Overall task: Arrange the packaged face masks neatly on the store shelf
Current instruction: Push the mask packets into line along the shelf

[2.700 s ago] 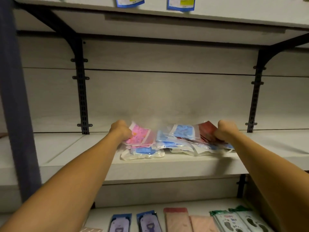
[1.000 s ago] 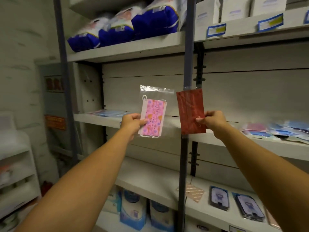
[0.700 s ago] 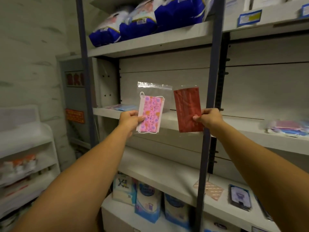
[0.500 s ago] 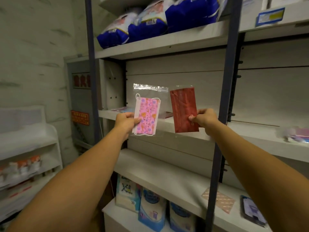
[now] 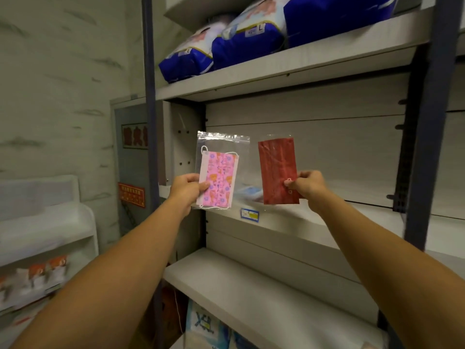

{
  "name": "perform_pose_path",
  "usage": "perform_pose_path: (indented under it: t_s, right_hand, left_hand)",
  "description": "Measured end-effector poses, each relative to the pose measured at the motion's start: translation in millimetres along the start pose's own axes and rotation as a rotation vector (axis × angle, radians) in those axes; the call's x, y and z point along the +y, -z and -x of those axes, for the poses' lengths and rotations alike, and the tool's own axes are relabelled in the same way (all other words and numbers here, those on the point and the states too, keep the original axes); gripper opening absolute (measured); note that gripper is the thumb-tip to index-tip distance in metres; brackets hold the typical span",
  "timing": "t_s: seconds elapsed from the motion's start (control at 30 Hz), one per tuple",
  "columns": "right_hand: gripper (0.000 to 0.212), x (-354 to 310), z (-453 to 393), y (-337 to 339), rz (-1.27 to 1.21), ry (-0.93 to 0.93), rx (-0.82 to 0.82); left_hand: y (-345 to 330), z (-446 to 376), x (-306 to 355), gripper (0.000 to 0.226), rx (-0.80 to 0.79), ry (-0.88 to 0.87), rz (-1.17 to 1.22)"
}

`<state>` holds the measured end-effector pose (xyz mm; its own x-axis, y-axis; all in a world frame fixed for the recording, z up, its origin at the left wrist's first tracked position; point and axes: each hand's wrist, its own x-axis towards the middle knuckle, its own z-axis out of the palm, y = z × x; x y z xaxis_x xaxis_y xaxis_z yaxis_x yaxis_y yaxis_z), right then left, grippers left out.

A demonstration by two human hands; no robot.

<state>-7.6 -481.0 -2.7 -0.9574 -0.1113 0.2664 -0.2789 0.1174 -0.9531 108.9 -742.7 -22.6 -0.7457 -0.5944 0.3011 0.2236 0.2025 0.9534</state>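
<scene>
Two packaged masks held up in the air in front of the middle shelf [image 5: 297, 222], neither one resting on it. Pink patterned mask [image 5: 218, 183] sits in a clear zip bag, upright, bag top empty above the mask. Left hand [image 5: 186, 189] pinches it at the lower left edge, thumb on the front. Red mask [image 5: 278, 171] in its own clear sleeve, upright, just beside the pink one with a gap between. Right hand [image 5: 307, 184] pinches it at the lower right edge, thumb and fingers curled on the pack.

Behind the gap, on the middle shelf: a blue-and-white pack [image 5: 249, 193], blurred, partly hidden. Blue price tag [image 5: 249, 214] on the shelf's front lip below it.

Shelf unit: pale grey boards, dark metal uprights [image 5: 149, 96] left and right, light panel back wall. Top shelf carries blue-and-white bulky bags [image 5: 241, 40], one marked L. Lower shelf [image 5: 251, 285] bare where it shows. Below that, light-blue packs [image 5: 203, 326], cut off by the frame.

Room: pale marble-look wall on the left, red sign [image 5: 131, 194] near the corner, white low rack [image 5: 45, 238] at far left with blurred orange-white items.
</scene>
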Motion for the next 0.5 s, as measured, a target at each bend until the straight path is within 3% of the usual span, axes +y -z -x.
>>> perform_pose_path:
  t_s: [0.5]
  right_hand:
    - [0.017, 2.6, -72.1, -119.7, 0.012, -0.015, -0.003]
  left_hand:
    - [61.0, -121.8, -47.7, 0.018, -0.014, 0.037, 0.002]
